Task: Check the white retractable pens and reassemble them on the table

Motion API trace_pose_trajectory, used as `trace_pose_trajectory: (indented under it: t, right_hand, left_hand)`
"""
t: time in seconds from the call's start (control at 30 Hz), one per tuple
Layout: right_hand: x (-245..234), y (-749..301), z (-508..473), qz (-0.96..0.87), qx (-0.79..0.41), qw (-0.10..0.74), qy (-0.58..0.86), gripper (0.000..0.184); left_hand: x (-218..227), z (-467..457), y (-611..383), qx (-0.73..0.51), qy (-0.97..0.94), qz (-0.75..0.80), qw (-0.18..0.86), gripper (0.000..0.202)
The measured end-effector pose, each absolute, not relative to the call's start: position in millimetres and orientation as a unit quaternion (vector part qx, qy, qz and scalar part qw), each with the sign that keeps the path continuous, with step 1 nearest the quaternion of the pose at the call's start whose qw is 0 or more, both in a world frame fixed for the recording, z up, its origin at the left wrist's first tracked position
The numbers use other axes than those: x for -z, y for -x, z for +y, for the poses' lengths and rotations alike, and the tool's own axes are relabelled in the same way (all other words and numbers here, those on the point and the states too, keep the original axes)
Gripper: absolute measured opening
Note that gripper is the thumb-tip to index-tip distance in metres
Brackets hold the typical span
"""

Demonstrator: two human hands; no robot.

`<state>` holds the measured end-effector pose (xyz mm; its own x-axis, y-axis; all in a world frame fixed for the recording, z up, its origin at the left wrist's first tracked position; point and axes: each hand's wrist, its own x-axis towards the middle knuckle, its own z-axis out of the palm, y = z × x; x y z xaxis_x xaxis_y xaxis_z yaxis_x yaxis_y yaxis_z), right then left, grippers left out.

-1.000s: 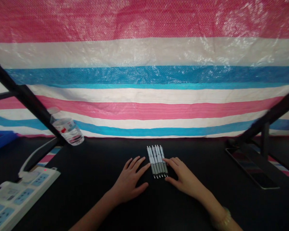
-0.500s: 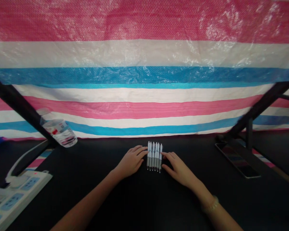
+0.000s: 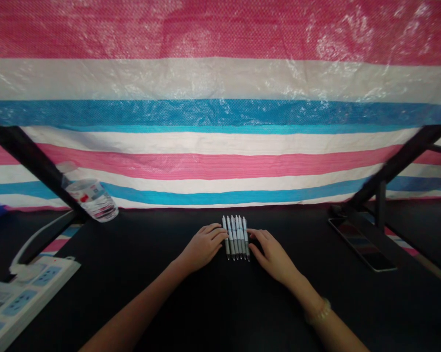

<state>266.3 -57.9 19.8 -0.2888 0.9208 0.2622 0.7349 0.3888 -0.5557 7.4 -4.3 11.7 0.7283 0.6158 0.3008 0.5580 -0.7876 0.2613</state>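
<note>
Several white pens with grey grips (image 3: 236, 238) lie side by side in a row on the black table (image 3: 220, 303), their tips toward me. Fingers of my left hand (image 3: 205, 247) reach the leftmost pen and touch its side; the hand is open, not wrapped round anything. On the other side, my right hand (image 3: 271, 253) rests with its fingers apart, its fingertips at or very near the rightmost pen. A beaded bracelet (image 3: 320, 311) circles my right wrist.
At the left stands a white power strip (image 3: 46, 276) with a plugged-in cable. A clear plastic cup (image 3: 96, 200) is beside the left black bar (image 3: 40, 171). A phone (image 3: 363, 244) lies at the right near another black bar (image 3: 385, 166). Striped sheeting (image 3: 220, 112) hangs behind.
The row of pens has tilted slightly, its upper ends shifting left and its tips shifting right. My right hand has moved a little to the right.
</note>
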Motion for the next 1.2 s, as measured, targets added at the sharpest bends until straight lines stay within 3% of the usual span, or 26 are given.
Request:
trace_pose_trajectory:
  t: [0.4, 0.8, 0.97, 1.03, 1.13, 1.2]
  right_hand:
    - [-12.3, -262.5, -56.5, -0.749, -0.182, 0.295, 0.565, 0.030]
    - [-11.1, -255.5, -55.7, -0.780, -0.190, 0.292, 0.519, 0.040]
    - [-24.7, -250.6, -62.8, -0.734, -0.211, 0.358, 0.538, 0.027]
    - [-30.4, -244.4, -69.8, -0.684, -0.287, 0.380, 0.553, 0.023]
    - [-28.8, -227.9, -83.7, -0.575, -0.518, 0.378, 0.509, 0.043]
    - [-20.9, -214.1, -93.9, -0.469, -0.691, 0.327, 0.443, 0.052]
  left_hand:
    - [-5.5, -15.3, -3.9, -0.144, -0.943, 0.299, 0.000, 0.018]
    - [-1.9, -14.3, -2.7, -0.182, -0.946, 0.267, 0.040, 0.019]
    - [-4.0, -20.2, -5.4, -0.219, -0.944, 0.245, 0.037, 0.020]
    - [-5.9, -22.7, -5.7, -0.252, -0.939, 0.235, 0.012, 0.020]
    - [-10.6, -26.6, -3.7, -0.301, -0.928, 0.216, -0.041, 0.019]
    - [-12.8, -29.6, -1.2, -0.318, -0.926, 0.195, -0.061, 0.019]
